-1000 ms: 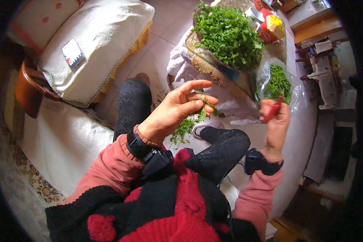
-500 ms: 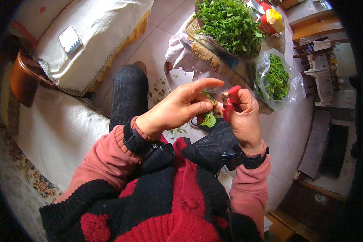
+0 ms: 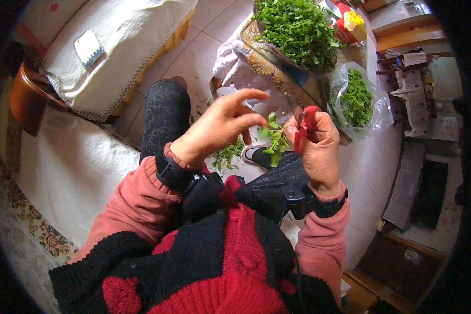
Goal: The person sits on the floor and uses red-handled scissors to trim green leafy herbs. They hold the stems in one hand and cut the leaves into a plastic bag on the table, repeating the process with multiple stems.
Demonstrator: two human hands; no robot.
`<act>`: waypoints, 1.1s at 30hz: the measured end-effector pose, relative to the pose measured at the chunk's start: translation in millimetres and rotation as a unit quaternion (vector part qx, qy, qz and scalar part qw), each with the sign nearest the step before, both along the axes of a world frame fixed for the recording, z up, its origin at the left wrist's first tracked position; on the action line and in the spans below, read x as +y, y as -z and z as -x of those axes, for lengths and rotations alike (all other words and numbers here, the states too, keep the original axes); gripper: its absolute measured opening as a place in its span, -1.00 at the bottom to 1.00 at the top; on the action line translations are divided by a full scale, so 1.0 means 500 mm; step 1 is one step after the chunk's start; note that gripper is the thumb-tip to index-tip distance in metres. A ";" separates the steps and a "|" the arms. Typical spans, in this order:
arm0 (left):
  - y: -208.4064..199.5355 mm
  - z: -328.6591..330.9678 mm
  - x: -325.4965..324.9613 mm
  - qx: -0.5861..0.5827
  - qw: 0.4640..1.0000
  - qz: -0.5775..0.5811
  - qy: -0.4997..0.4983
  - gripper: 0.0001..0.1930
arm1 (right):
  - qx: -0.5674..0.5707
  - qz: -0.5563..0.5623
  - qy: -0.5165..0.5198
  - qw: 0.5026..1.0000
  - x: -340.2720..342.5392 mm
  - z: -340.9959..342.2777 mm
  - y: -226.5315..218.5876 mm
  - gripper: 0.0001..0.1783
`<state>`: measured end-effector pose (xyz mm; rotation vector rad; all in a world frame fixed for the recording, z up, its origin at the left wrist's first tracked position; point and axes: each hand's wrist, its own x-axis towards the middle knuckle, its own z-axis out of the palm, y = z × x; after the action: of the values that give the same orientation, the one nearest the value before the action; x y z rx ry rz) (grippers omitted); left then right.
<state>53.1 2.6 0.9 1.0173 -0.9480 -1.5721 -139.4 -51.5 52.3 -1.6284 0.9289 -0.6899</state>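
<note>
My right hand [image 3: 321,154] is closed around red-handled scissors [image 3: 305,128]. A leafy green herb sprig [image 3: 276,144] sticks out to the left from the same fingers, its stem pinched there. Just left of the sprig, my left hand [image 3: 217,123] has its fingers apart and curved, with nothing in them. The fingertips come close to the leaves; whether they touch, I cannot tell. The scissor blades are mostly hidden behind my right fingers.
A large heap of cut greens [image 3: 298,36] lies on a table beyond my hands. Right of it, a clear plastic bag [image 3: 380,112] holds more greens. Leafy trimmings [image 3: 226,156] lie below my left hand. A phone [image 3: 88,48] rests on a white-covered seat [image 3: 136,31].
My left hand has let go of the herb sprig and drawn back to the left with its fingers opened. The sprig now hangs from my right hand, in fuller view.
</note>
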 end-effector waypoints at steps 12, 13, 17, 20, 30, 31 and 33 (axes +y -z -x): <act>-0.032 0.025 0.012 0.037 0.999 0.002 0.033 -0.73 | 0.012 0.084 0.009 0.996 0.009 -0.001 -0.004 -0.69; -0.033 0.025 0.011 0.006 0.999 0.002 0.035 -0.71 | 0.001 0.073 0.007 0.997 0.010 -0.001 -0.002 -0.70; -0.027 0.034 0.010 0.120 0.992 -0.022 0.036 -0.77 | -0.032 0.019 0.035 0.999 0.013 0.000 0.006 -0.73; -0.022 0.030 0.009 0.135 0.989 -0.052 0.038 -0.81 | -0.081 0.008 0.015 0.997 0.012 0.004 0.003 -0.78; -0.029 0.045 0.012 0.077 0.996 -0.031 0.009 -0.84 | -0.008 -0.018 0.032 0.999 0.034 0.015 -0.011 -0.71; -0.030 0.045 0.012 0.069 0.997 -0.033 0.015 -0.85 | -0.027 -0.054 0.037 0.997 0.031 0.016 -0.009 -0.71; -0.030 0.044 0.012 0.046 0.998 -0.035 0.026 -0.85 | -0.065 -0.120 0.034 0.990 0.023 0.020 -0.006 -0.73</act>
<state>31.2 8.5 16.0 0.9669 -0.8661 -1.6911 -149.6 -40.0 55.1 -1.3290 0.9379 -0.6935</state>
